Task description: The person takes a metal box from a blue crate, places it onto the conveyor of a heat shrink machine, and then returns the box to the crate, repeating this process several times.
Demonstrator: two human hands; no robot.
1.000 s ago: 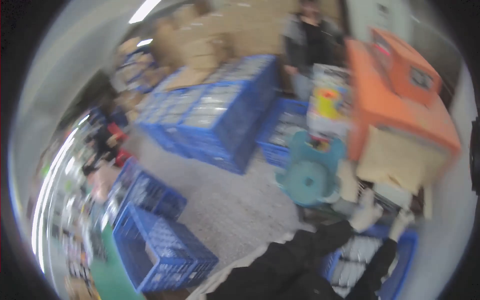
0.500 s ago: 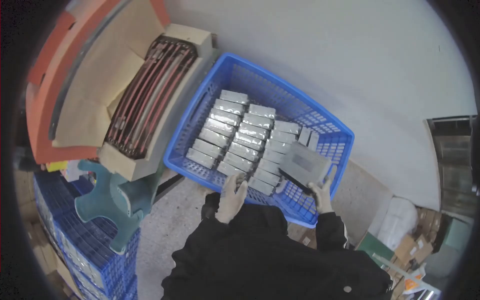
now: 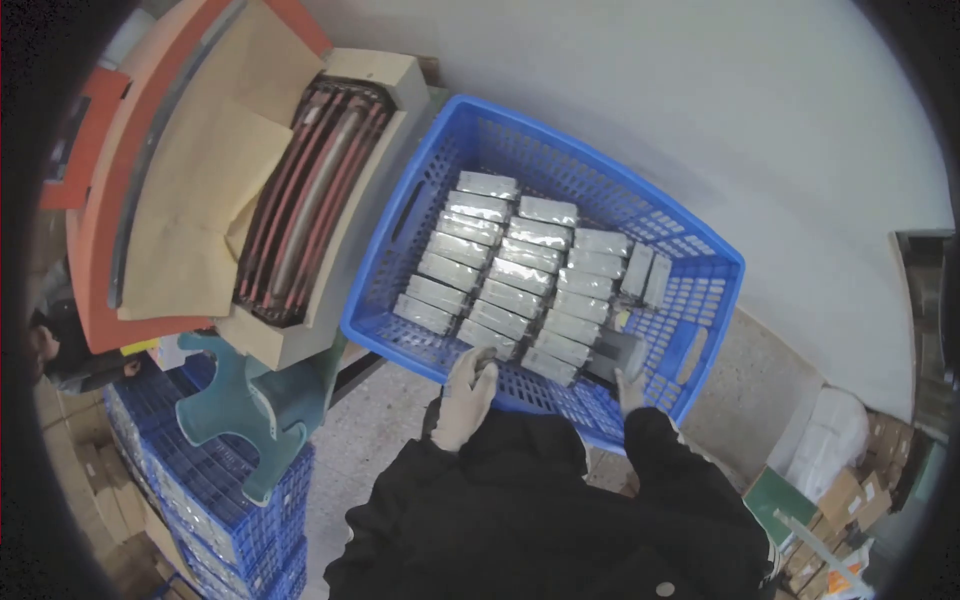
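One pack (image 3: 617,350), near right in the crate (image 3: 600,180), is pinched in the right hand (image 3: 630,391); the left hand (image 3: 465,402) curls at the near rim (image 3: 402,362), hold unclear. Aligning it squarely should help.

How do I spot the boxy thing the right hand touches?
Find the large blue plastic basket. Inside, beside rows of shiny silver oblong packs, find the white-gloved right hand. It touches the boxy dark grey pack, darker than those silver neighbours.

You have soft, rather muted light, with bright glints on the wrapped packs (image 3: 520,276) near frame centre; your wide view bends straight lines outward, and corners fall black.
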